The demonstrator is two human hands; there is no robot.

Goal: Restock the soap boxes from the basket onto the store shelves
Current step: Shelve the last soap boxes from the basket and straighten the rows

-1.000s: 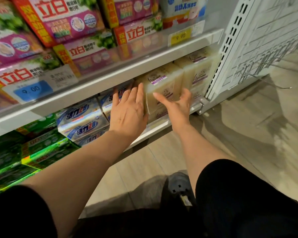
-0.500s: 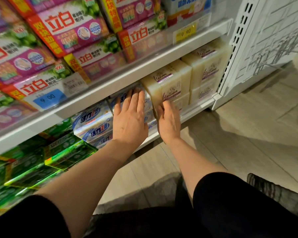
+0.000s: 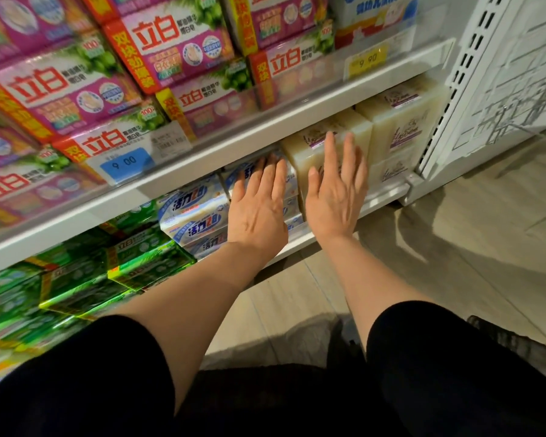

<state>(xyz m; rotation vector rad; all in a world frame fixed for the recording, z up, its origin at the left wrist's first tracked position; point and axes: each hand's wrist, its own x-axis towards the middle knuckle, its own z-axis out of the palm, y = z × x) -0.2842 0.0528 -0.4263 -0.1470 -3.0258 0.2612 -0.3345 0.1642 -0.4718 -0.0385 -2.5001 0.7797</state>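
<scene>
Under white metal shelving (image 3: 265, 134), flat left hand (image 3: 259, 209) presses glossy blue-white boxes (image 3: 196, 212); right hand (image 3: 338, 197) spreads on waxy cream blocks (image 3: 306, 152).

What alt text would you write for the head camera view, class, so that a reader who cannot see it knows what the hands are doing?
Two open hands press flat on soap boxes on a store's lower shelf: the left hand on blue and white boxes, the right hand on cream boxes. Pink boxes fill the shelf above, with green boxes lower left.
</scene>
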